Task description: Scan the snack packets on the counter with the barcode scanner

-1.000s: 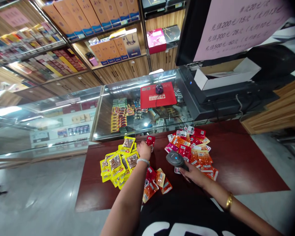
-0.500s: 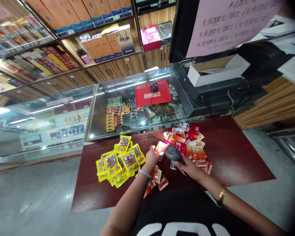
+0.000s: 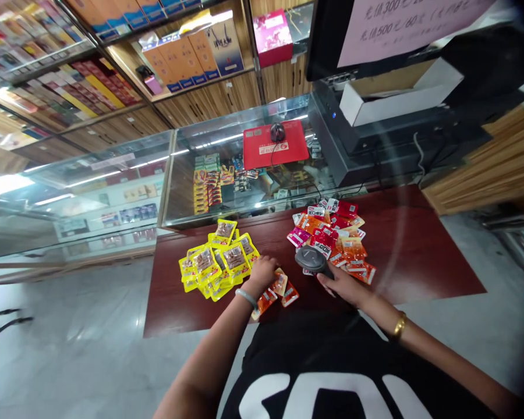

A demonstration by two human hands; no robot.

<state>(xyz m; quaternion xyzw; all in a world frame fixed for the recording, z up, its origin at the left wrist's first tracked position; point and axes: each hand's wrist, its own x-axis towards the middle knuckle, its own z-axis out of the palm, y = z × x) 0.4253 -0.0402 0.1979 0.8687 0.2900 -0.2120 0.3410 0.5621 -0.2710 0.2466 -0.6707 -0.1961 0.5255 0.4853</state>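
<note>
While the barcode scanner [image 3: 311,259] sits gripped in the right hand [image 3: 343,286] just left of the red-and-orange packet heap [image 3: 338,238], the left hand [image 3: 262,272] closes on an orange packet [image 3: 279,284], which should be turned barcode-up toward the scanner, well clear of the yellow packets [image 3: 218,262].

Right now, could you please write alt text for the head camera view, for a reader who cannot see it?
A person's right hand holds a dark barcode scanner while the left hand rests on small orange snack packets on a dark red counter. Yellow packets lie at left, red and orange packets at right.
</note>
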